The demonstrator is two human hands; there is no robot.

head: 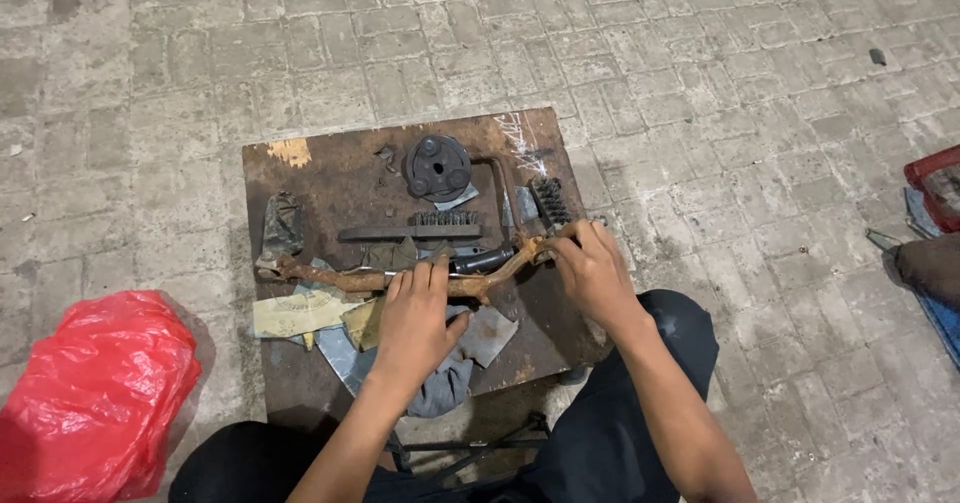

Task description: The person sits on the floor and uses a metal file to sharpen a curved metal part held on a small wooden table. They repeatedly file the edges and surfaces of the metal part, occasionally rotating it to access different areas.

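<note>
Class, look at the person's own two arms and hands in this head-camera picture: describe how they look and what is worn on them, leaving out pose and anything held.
Both arms are bare from the bottom edge of the picture to the fingertips: no sleeve shows. The left hand and right hand wear no gloves. No ring, watch or bracelet can be made out. Below the arms, dark trousers cover the knees.

A long, bent, rust-covered metal lever (400, 279) lies crosswise on the brown bench (330, 178), held at its middle and right end.
</note>
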